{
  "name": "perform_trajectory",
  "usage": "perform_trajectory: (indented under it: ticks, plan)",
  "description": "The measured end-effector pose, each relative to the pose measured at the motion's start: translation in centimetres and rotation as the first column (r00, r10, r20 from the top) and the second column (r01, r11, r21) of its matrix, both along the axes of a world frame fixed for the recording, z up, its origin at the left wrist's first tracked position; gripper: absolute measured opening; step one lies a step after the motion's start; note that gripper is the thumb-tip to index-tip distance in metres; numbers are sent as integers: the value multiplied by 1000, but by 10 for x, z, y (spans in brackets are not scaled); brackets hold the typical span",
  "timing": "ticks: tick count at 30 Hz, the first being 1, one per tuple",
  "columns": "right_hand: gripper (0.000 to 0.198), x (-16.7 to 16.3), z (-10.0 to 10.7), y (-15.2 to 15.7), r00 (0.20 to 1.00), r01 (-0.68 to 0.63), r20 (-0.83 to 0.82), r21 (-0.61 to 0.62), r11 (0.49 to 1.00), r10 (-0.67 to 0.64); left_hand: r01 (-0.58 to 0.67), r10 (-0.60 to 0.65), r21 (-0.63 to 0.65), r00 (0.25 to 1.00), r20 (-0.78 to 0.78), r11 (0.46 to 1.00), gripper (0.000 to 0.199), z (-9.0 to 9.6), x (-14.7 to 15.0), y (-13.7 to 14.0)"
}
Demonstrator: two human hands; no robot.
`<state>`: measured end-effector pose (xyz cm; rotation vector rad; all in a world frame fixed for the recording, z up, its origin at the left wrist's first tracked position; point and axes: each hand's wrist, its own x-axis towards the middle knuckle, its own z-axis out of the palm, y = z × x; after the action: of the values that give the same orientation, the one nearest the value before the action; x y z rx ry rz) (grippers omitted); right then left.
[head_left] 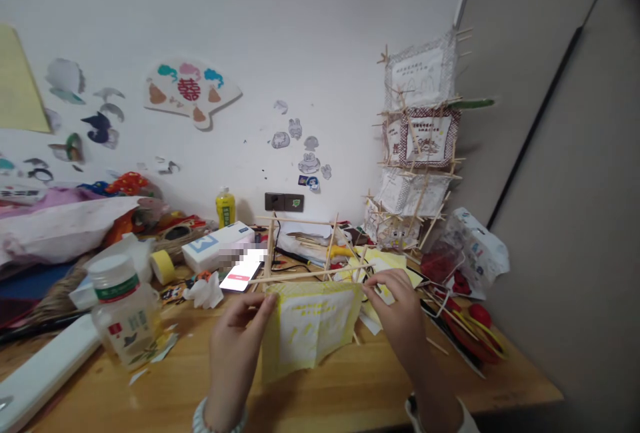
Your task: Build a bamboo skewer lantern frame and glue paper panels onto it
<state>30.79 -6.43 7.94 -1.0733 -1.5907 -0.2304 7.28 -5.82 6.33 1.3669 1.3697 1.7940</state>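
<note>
Between my hands hangs a white paper sheet with yellow borders and yellow markings, creased down the middle. My left hand pinches its upper left corner between thumb and fingers. At the upper right corner, my right hand grips the sheet the same way, its fingertips close to a stick end. Directly behind the sheet's top edge stands a frame of thin wooden sticks, box-like, on the table. Whether the paper touches the frame's front stick I cannot tell. The sheet hides the frame's lower front.
A clear plastic bottle and a long white case lie left. A lit phone, crumpled tissue and yellow tape roll sit behind. A tall stick-and-paper lantern tower rises back right, near red and yellow strips.
</note>
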Motion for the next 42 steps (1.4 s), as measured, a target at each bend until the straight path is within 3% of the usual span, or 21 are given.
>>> perform_trajectory:
  ticks: [7, 14, 25, 32, 42]
  plan:
    - [8, -7, -3, 10, 991, 92, -98, 25, 995, -89, -50, 45, 73, 996, 71, 996, 30, -4, 6, 5]
    - [12, -9, -8, 18, 970, 149, -195, 13, 989, -143, -63, 55, 64, 992, 114, 996, 31, -2, 10, 7]
    - [13, -10, -1, 15, 963, 75, -258, -6, 997, -74, -49, 40, 80, 992, 117, 996, 33, -6, 10, 5]
    - [13, -7, 11, -6, 961, 128, -237, -71, 989, -141, -43, 31, 85, 990, 138, 995, 33, -7, 9, -7]
    - [15, -3, 9, 12, 979, 201, -47, 48, 979, -198, -35, 32, 18, 991, 133, 999, 35, -2, 11, 5]
